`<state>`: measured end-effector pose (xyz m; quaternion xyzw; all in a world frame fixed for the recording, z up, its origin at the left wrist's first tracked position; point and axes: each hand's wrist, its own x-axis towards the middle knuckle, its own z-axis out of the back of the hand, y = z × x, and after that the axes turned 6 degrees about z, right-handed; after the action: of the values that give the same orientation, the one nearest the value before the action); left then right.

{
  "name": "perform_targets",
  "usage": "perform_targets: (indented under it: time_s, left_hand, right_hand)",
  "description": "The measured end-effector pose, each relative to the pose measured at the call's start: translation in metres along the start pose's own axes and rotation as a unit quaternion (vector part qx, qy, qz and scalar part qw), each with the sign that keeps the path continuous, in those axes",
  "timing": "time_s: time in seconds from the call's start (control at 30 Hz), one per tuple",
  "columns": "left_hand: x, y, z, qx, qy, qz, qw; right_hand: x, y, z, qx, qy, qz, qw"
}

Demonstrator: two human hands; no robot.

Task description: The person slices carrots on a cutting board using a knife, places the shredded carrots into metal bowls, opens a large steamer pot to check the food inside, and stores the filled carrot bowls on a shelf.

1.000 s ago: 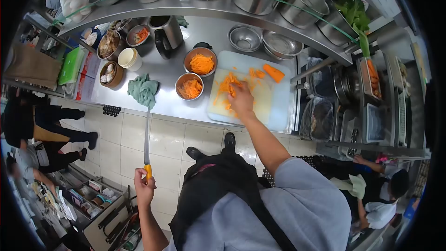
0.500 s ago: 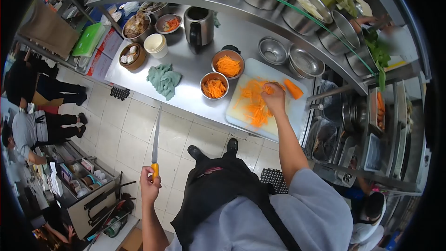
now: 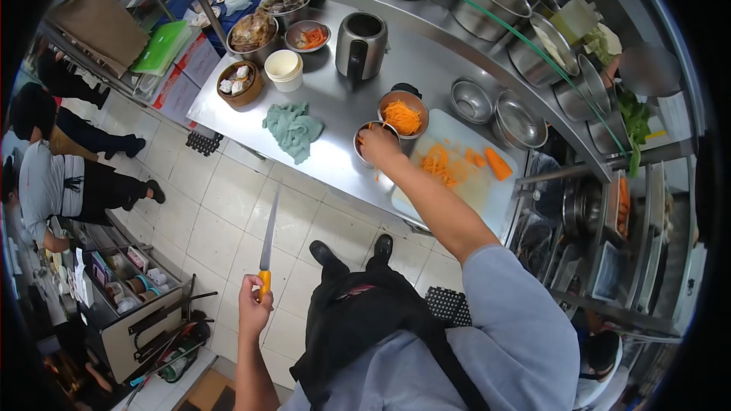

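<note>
My left hand is closed round the yellow handle of a knife, its blade pointing up over the floor. My right hand reaches into the nearer metal bowl; its fingertips are hidden, with a little orange shred showing below them. Just behind stands another bowl with shredded carrot. On the white cutting board lie more carrot shreds and a carrot chunk.
A green cloth, a steel pitcher, white tubs and a bamboo steamer stand left on the counter. Metal bowls sit behind the board. A shelf crosses above. Other people are at left and lower right.
My right hand has moved left from the cutting board to the nearer bowl. My left hand still holds the knife. The view has shifted, with the counter appearing farther right.
</note>
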<state>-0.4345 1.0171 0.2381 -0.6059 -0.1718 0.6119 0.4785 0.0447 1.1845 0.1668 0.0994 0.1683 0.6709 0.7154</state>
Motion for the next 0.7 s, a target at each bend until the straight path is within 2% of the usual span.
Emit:
perform_targets:
  time_s: [0.1, 0.3, 0.47, 0.53, 0.57, 0.63, 0.67, 0.7]
  left_hand:
    - [-0.007, 0.002, 0.002, -0.028, 0.0, 0.016, 0.999]
    - [-0.008, 0.016, 0.005, -0.033, -0.015, 0.009, 0.999]
    - [0.002, 0.001, 0.0, -0.027, -0.008, -0.018, 0.999]
    - [0.004, -0.005, 0.002, -0.019, 0.004, -0.011, 1.0]
    - [0.005, -0.007, 0.002, -0.016, 0.008, -0.002, 1.0]
    - [0.005, -0.009, 0.0, -0.01, 0.015, -0.008, 1.0]
    - [0.006, -0.012, -0.001, -0.014, 0.006, -0.012, 1.0]
    - [0.005, -0.02, -0.005, -0.006, 0.015, -0.015, 1.0]
  right_hand:
    - [-0.009, 0.006, 0.005, 0.042, -0.011, -0.028, 0.999]
    - [-0.017, 0.002, 0.068, 0.099, 0.081, 0.038, 0.991]
    - [-0.035, 0.006, 0.096, 0.082, 0.034, 0.002, 0.996]
    - [-0.058, -0.003, 0.109, 0.135, -0.051, -0.107, 0.984]
    - [-0.076, -0.018, 0.106, 0.136, -0.056, -0.121, 0.982]
    - [-0.124, -0.062, 0.089, 0.187, -0.175, -0.15, 0.955]
    - [-0.15, -0.081, 0.069, 0.188, -0.182, -0.162, 0.951]
    - [-0.177, -0.097, 0.044, 0.12, -0.257, -0.205, 0.937]
